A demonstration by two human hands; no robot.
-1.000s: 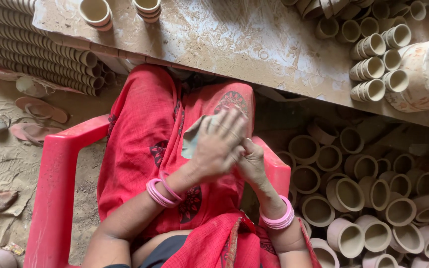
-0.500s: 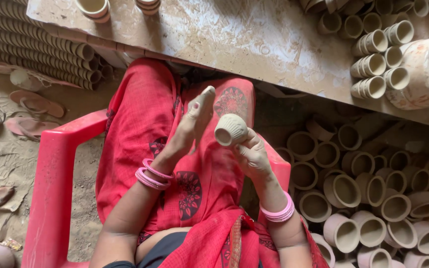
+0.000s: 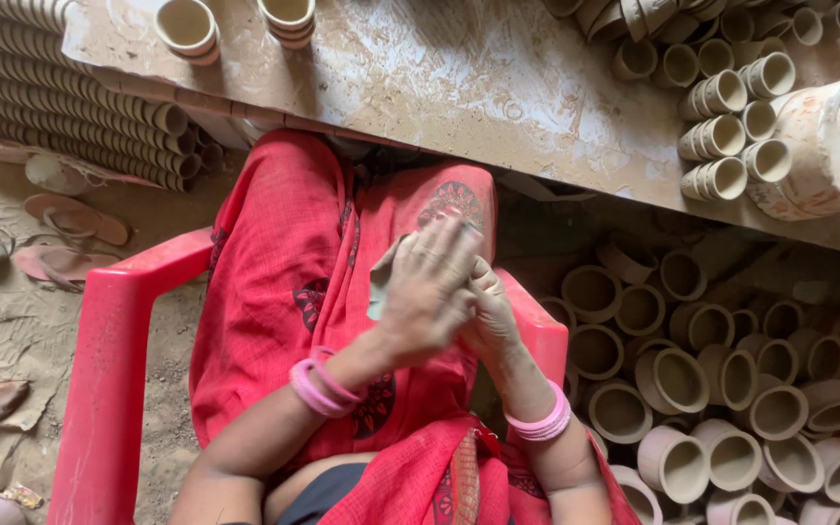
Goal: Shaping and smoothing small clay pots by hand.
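Clay is everywhere in my view: a small unfired clay cup (image 3: 381,282) sits between my two hands over my lap, only its pale edge showing at the left of my palm. My left hand (image 3: 430,287) lies flat across it, fingers (image 3: 451,245) straight and together, pressed over the cup rather than curled round it. My right hand (image 3: 486,313) is beneath and behind, mostly hidden; its fingers seem wrapped about the cup from the far side, but I cannot tell how tightly. Pink bangles (image 3: 321,387) ring both wrists. I sit in a red plastic chair (image 3: 109,379), red cloth (image 3: 274,282) draped over my knees. Ahead, the dusty surface (image 3: 459,87) carries two short stacks of cups (image 3: 187,27) at its far-left end and nested rows of cups (image 3: 721,136) on the right, beside a large pale pot (image 3: 828,146). Loose clay cups (image 3: 731,408) are heaped on the ground at my right. Long rows of stacked cups (image 3: 60,107) lie to my left, with sandals (image 3: 70,233) on the sandy floor (image 3: 2,340) nearby.
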